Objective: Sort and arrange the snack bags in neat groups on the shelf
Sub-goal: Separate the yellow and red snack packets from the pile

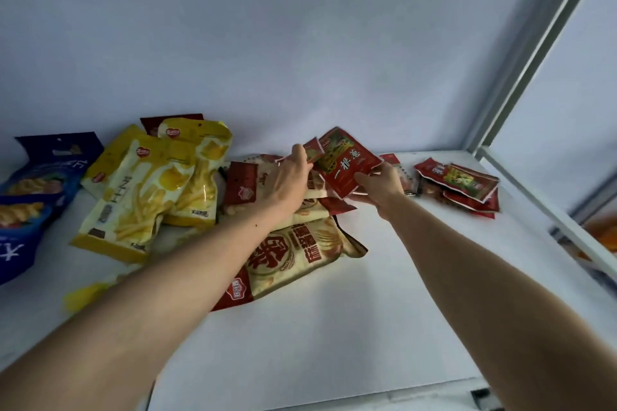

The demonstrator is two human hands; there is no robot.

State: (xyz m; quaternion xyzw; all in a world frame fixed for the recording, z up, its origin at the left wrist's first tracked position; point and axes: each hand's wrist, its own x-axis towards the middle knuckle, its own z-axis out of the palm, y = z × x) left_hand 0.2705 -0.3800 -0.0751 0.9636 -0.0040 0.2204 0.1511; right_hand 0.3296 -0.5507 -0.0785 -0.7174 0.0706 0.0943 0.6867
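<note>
At frame centre, right hand (pixel 379 185) and left hand (pixel 289 173) both have fingers closed on small red foil snack packets (pixel 347 162), raised over the white shelf (pixel 334 310).

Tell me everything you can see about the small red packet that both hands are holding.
The red packet is a small flat pouch of glossy film, red with large white characters and a green and yellow picture on its upper part. It is held tilted above the beige bags, clear of the shelf. The right hand pinches its lower right edge; the left hand is at its upper left corner, where more small red packets show behind it.
</note>
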